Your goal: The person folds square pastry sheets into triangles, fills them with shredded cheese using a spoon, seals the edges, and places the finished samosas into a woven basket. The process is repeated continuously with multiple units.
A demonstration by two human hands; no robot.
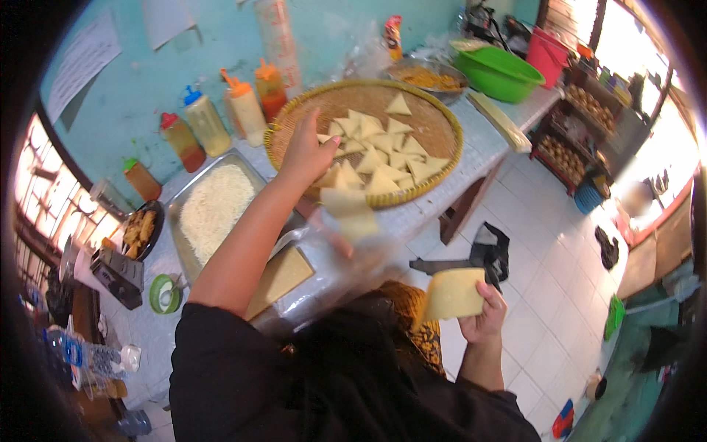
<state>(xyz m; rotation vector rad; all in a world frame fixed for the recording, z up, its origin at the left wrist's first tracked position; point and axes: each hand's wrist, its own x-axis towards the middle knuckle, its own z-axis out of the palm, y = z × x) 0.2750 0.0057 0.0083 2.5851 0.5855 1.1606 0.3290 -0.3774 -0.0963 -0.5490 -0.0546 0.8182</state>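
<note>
My left hand (pixel 303 151) reaches over a round woven bamboo tray (pixel 291 110), fingers stretched and thumb apart. Beside its thumb lie several pale folded pastry triangles (pixel 372 144), spread over the tray. My right hand (pixel 486 315) is out to the right, above the floor, gripping a square of pale yellow pastry wrappers (pixel 455 293); whether it is one or several layers I cannot tell. Below the tray's near edge a pale sheet (pixel 350 214) is smeared by motion, with a blurred skin-coloured shape beside it. Another flat yellowish square (pixel 280 281) lies on the table under my left forearm.
Left of my arm stands a metal tray (pixel 177 221) of white shreds, near a green bowl (pixel 165 293) of white paste. Squeeze bottles (pixel 208 121) line the wall. Behind the bamboo tray are a metal bowl (pixel 427 77) and a green basin (pixel 504 72).
</note>
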